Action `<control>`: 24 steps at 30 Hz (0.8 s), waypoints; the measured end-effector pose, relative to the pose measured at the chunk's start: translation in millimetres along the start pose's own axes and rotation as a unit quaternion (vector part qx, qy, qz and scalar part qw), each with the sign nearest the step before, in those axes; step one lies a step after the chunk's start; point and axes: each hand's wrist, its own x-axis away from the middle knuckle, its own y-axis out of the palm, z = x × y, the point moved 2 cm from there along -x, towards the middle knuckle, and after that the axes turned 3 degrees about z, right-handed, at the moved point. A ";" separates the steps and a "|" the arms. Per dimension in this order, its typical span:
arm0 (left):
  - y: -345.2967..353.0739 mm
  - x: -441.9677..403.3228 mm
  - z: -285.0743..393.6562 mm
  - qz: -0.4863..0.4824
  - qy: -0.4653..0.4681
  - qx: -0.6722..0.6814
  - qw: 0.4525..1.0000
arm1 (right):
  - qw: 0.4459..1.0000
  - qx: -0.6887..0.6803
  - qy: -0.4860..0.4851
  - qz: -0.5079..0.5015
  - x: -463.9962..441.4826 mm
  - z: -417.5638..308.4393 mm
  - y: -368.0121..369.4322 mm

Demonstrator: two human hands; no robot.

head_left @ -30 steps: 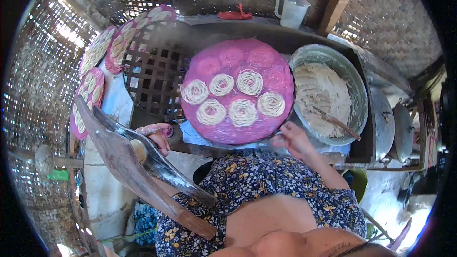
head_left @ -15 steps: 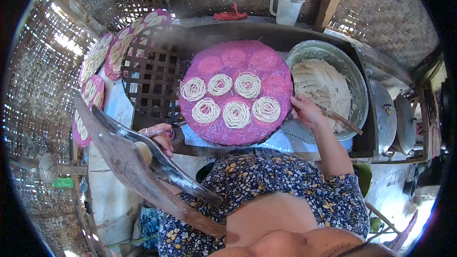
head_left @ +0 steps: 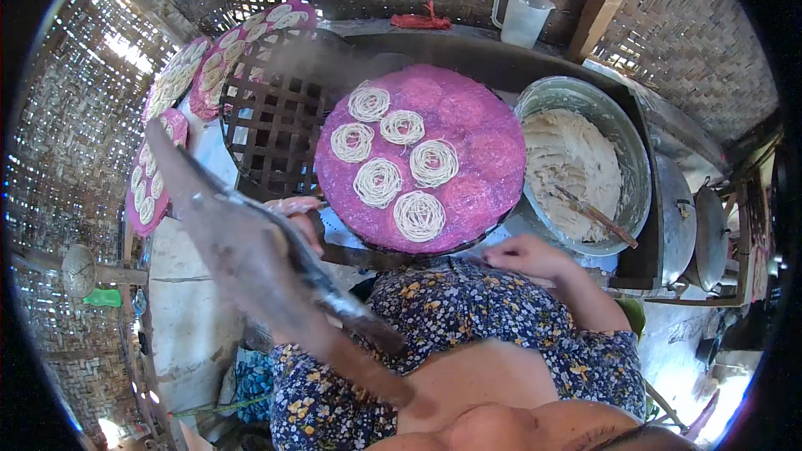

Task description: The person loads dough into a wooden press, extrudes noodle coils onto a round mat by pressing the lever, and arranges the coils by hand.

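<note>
A round pink tray (head_left: pixel 480 134) holds several coiled nests of pale strands (head_left: pixel 433 163), grouped on its left and lower parts. My right hand (head_left: pixel 525 257) is just off the tray's lower right edge, fingers curled together with nothing visible in them. Near the tray's lower left edge is my left hand (head_left: pixel 299 219), partly hidden behind a long two-armed wooden tool (head_left: pixel 242 250). Whether it grips the tool is unclear. The tool slants across my left forearm and is blurred. To the right of the tray, a large basin (head_left: pixel 639 175) holds pale dough (head_left: pixel 572 159) with a stick (head_left: pixel 597 217) in it.
Dark lattice basket (head_left: pixel 271 134) stands left of the tray. Beyond it lie more pink trays (head_left: pixel 159 175) with pale nests. A clear jug (head_left: pixel 525 18) and a red bag (head_left: pixel 420 21) sit at the back. Metal lids (head_left: pixel 675 217) lean at the right.
The pink tray has turned clockwise, carrying the nests up on the left. My right hand has let go of its edge and drawn down. The wooden tool has shifted slightly.
</note>
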 end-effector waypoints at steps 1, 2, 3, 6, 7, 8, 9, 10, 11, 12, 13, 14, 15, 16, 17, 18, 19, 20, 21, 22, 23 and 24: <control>10.0 -7.0 -1.4 0.041 0.016 0.001 0.999 | 0.998 0.052 -0.027 -0.014 18.6 -24.5 -11.5; 21.4 -16.8 -2.1 0.082 0.028 -0.001 0.996 | 0.994 -0.014 -0.111 0.006 26.5 -42.6 -16.1; 33.3 -31.4 -6.1 0.117 0.032 -0.009 0.993 | 0.978 -0.084 -0.191 0.023 31.7 -57.6 -15.4; 70.1 -85.2 -31.4 0.149 -0.023 -0.083 0.985 | 0.948 -0.164 -0.272 -0.005 31.7 -97.0 -7.9; 77.2 -96.9 -38.1 0.111 -0.072 -0.142 0.981 | 0.947 -0.165 -0.275 -0.026 29.8 -104.8 -7.9; 84.3 -108.4 -44.9 0.067 -0.115 -0.202 0.970 | 0.952 -0.194 -0.236 -0.013 31.2 -103.3 -9.3; 90.0 -121.4 -30.2 0.004 -0.154 -0.209 0.966 | 0.956 -0.221 -0.195 0.001 34.3 -99.6 -10.3; 90.3 -131.1 -24.0 -0.058 -0.192 -0.213 0.956 | 0.957 -0.247 -0.154 0.016 38.3 -95.0 -12.1; 84.7 -140.3 -31.7 -0.080 -0.139 0.023 0.987 | 0.946 -0.287 -0.149 0.005 46.4 -88.2 -14.9; 76.2 -149.7 -40.3 -0.098 -0.077 0.259 0.958 | 0.928 -0.335 -0.164 -0.020 50.5 -78.2 -17.0; 71.3 -168.8 -24.9 -0.100 -0.027 0.397 0.912 | 0.926 -0.351 -0.133 -0.034 57.6 -80.2 -18.3; 69.5 -188.7 -4.9 -0.101 0.024 0.526 0.844 | 0.923 -0.369 -0.100 -0.048 63.9 -82.6 -18.4; 70.7 -198.0 3.2 -0.168 0.110 0.544 0.815 | 0.925 -0.359 -0.099 -0.077 67.5 -78.0 -19.7; 73.4 -202.8 7.6 -0.234 0.196 0.550 0.777 | 0.926 -0.347 -0.100 -0.106 70.4 -71.5 -23.2; 78.0 -207.5 3.1 -0.206 0.198 0.539 0.792 | 0.927 -0.333 -0.103 -0.135 73.7 -68.1 -28.4; 82.5 -212.1 -3.6 -0.178 0.198 0.528 0.806 | 0.929 -0.340 -0.098 -0.113 77.8 -66.8 -35.3; 86.3 -215.0 -11.5 -0.151 0.196 0.517 0.819 | 0.929 -0.348 -0.093 -0.090 83.0 -64.9 -41.0; 88.0 -218.9 -24.1 -0.109 0.160 0.523 0.830 | 0.927 -0.358 -0.088 -0.065 88.1 -63.0 -44.7; 87.4 -224.5 -40.4 -0.068 0.123 0.527 0.838 | 0.925 -0.368 -0.084 -0.039 90.5 -62.3 -47.2; 85.8 -228.3 -56.4 -0.028 0.086 0.530 0.843 | 0.933 -0.355 -0.060 -0.005 89.9 -61.8 -49.1; 84.0 -229.1 -70.9 -0.029 0.058 0.570 0.819 | 0.939 -0.342 -0.036 0.029 88.2 -61.6 -51.7; 81.3 -229.3 -85.2 -0.030 0.031 0.607 0.793 | 0.943 -0.328 -0.013 0.063 85.9 -61.1 -55.1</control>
